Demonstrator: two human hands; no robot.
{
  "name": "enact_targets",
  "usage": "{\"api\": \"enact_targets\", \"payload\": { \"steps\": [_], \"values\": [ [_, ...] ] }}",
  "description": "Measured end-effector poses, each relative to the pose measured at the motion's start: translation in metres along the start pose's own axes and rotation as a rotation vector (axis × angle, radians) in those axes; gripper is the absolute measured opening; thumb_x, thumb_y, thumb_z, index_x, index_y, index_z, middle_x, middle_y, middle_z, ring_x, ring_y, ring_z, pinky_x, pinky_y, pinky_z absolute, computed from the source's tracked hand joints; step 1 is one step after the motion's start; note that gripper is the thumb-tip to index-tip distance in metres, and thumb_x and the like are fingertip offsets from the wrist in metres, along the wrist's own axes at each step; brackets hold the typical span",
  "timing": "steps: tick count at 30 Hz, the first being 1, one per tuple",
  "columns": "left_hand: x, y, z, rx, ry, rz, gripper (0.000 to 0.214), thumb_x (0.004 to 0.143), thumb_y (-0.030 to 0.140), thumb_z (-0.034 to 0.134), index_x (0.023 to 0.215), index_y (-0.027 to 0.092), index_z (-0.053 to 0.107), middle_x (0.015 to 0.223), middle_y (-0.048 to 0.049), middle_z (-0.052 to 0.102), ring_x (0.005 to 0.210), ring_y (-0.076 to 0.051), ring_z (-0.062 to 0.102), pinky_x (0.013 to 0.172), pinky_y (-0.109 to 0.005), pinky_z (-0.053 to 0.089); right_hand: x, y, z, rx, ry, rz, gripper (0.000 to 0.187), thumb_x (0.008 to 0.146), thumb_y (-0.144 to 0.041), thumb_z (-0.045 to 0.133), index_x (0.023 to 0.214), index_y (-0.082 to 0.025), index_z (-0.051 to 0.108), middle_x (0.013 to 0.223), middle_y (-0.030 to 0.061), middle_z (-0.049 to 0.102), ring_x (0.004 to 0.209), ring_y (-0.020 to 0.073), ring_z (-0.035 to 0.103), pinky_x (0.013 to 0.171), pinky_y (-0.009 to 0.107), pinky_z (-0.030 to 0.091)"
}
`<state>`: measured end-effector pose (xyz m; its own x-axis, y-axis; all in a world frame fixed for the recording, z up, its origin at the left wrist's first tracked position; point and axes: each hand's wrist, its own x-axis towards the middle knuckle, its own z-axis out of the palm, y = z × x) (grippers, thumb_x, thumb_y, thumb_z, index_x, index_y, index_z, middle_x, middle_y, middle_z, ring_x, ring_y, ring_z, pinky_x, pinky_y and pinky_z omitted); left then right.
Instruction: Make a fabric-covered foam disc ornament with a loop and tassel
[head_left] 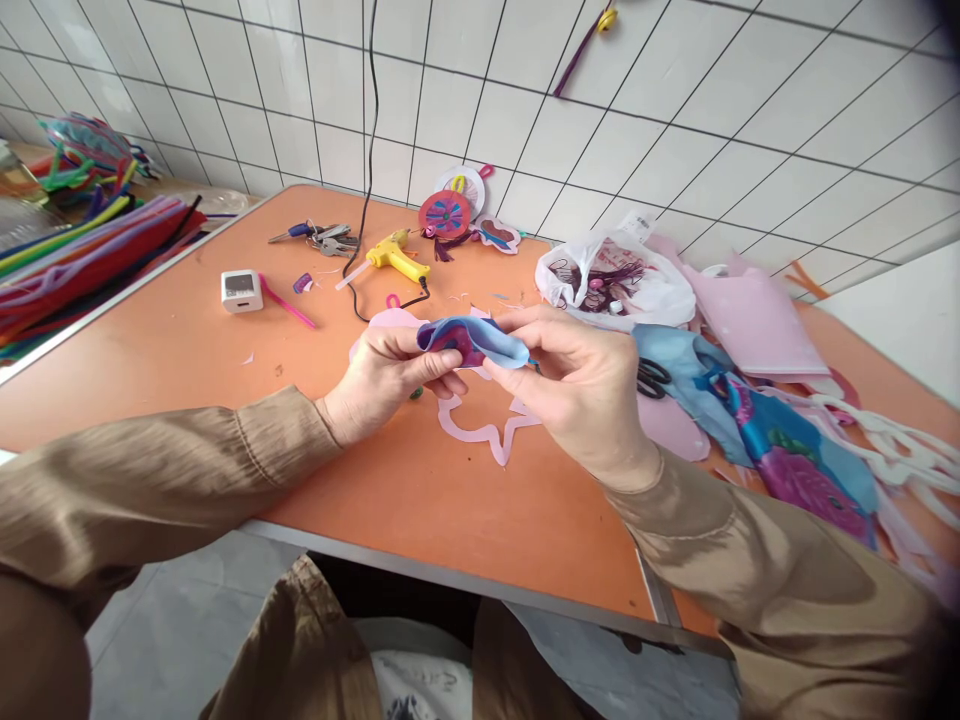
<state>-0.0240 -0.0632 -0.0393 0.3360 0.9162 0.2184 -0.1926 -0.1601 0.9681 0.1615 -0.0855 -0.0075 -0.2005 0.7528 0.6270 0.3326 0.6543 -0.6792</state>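
Observation:
Between both hands, above the orange table, a small blue and purple fabric pouch is held with its light blue lining showing at the top. My left hand pinches its left end, thumb on the near side. My right hand grips the right end with thumb and fingers. A bit of blue cord sticks out beside the right fingertips. Under the hands lies a pink cut-out sheet with a star-like point, and another pink piece is partly hidden behind the left hand.
A yellow glue gun with a black cord lies behind the hands, near keys and a white cube device. At right are a plastic bag of tassels, black-handled scissors and patterned fabric. Finished-looking ornaments lean on the tiled wall.

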Motion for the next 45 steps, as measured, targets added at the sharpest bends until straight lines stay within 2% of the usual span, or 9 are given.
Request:
{"api": "enact_targets", "payload": {
  "steps": [5, 11, 14, 25, 32, 35, 39, 42, 45],
  "values": [
    [0.001, 0.002, 0.002, 0.038, 0.038, 0.024, 0.041, 0.069, 0.056, 0.085, 0.074, 0.016, 0.078, 0.065, -0.0047, 0.076, 0.057, -0.016, 0.072, 0.056, -0.024, 0.060, -0.002, -0.002, 0.001, 0.055, -0.064, 0.031, 0.012, 0.084, -0.017, 0.074, 0.076, -0.026, 0.072, 0.109, 0.0038, 0.075, 0.105, 0.0228, 0.069, 0.084, 0.040, 0.057],
    [0.000, 0.003, 0.004, 0.043, 0.082, 0.009, 0.046, 0.067, 0.060, 0.084, 0.077, 0.016, 0.078, 0.064, -0.0046, 0.076, 0.056, -0.016, 0.072, 0.054, -0.024, 0.059, -0.007, 0.001, 0.002, -0.209, 0.018, -0.239, 0.011, 0.085, -0.015, 0.072, 0.081, -0.025, 0.070, 0.121, 0.0088, 0.073, 0.101, 0.0235, 0.071, 0.087, 0.044, 0.059],
    [-0.002, 0.003, 0.005, 0.052, 0.093, -0.012, 0.045, 0.069, 0.058, 0.084, 0.082, 0.015, 0.079, 0.065, -0.0051, 0.076, 0.057, -0.017, 0.072, 0.055, -0.024, 0.059, -0.007, 0.003, 0.002, -0.298, 0.054, -0.300, 0.011, 0.085, -0.015, 0.072, 0.081, -0.025, 0.070, 0.128, 0.0110, 0.071, 0.100, 0.0252, 0.072, 0.087, 0.046, 0.060],
    [-0.006, 0.003, 0.006, 0.179, 0.134, 0.030, 0.038, 0.075, 0.052, 0.082, 0.080, 0.015, 0.081, 0.065, -0.0046, 0.074, 0.060, -0.016, 0.072, 0.056, -0.022, 0.059, -0.005, -0.001, 0.003, -0.206, 0.022, -0.109, 0.011, 0.083, -0.018, 0.076, 0.077, -0.027, 0.071, 0.117, 0.0066, 0.074, 0.102, 0.0276, 0.072, 0.088, 0.047, 0.061],
    [-0.004, -0.003, 0.005, 0.230, 0.146, 0.062, 0.042, 0.072, 0.055, 0.082, 0.075, 0.014, 0.080, 0.062, -0.0051, 0.073, 0.060, -0.017, 0.072, 0.058, -0.023, 0.060, -0.001, -0.001, 0.000, -0.104, -0.042, 0.028, 0.012, 0.082, -0.014, 0.073, 0.077, -0.024, 0.073, 0.106, 0.0042, 0.076, 0.102, 0.0231, 0.071, 0.092, 0.041, 0.057],
    [-0.004, -0.003, 0.004, 0.257, 0.147, 0.057, 0.037, 0.075, 0.051, 0.080, 0.074, 0.014, 0.079, 0.063, -0.0055, 0.074, 0.062, -0.017, 0.074, 0.058, -0.023, 0.060, 0.001, 0.001, -0.001, -0.062, -0.078, 0.075, 0.009, 0.083, -0.018, 0.073, 0.076, -0.024, 0.074, 0.100, 0.0031, 0.075, 0.097, 0.0210, 0.070, 0.084, 0.037, 0.056],
    [-0.004, 0.002, 0.004, 0.238, 0.121, 0.029, 0.032, 0.078, 0.045, 0.080, 0.073, 0.014, 0.078, 0.064, -0.0054, 0.074, 0.061, -0.016, 0.074, 0.048, -0.018, 0.053, 0.002, 0.004, -0.001, -0.047, -0.066, 0.110, 0.010, 0.081, -0.021, 0.074, 0.071, -0.024, 0.072, 0.083, 0.0022, 0.070, 0.084, 0.0190, 0.066, 0.071, 0.034, 0.051],
    [-0.003, 0.004, 0.003, 0.184, 0.083, -0.005, 0.030, 0.078, 0.045, 0.080, 0.080, 0.015, 0.080, 0.066, -0.0051, 0.075, 0.059, -0.015, 0.073, 0.046, -0.017, 0.051, 0.003, 0.005, -0.001, -0.033, -0.042, 0.122, 0.014, 0.079, -0.018, 0.073, 0.067, -0.023, 0.070, 0.077, 0.0009, 0.069, 0.080, 0.0178, 0.063, 0.072, 0.034, 0.048],
    [0.000, 0.004, 0.002, 0.118, 0.025, -0.056, 0.032, 0.076, 0.045, 0.082, 0.084, 0.014, 0.080, 0.067, -0.0052, 0.076, 0.061, -0.016, 0.073, 0.051, -0.018, 0.055, 0.005, 0.006, -0.002, -0.040, -0.027, 0.132, 0.014, 0.078, -0.017, 0.071, 0.065, -0.023, 0.070, 0.075, 0.0004, 0.068, 0.079, 0.0176, 0.062, 0.073, 0.035, 0.047]
  ]
}}
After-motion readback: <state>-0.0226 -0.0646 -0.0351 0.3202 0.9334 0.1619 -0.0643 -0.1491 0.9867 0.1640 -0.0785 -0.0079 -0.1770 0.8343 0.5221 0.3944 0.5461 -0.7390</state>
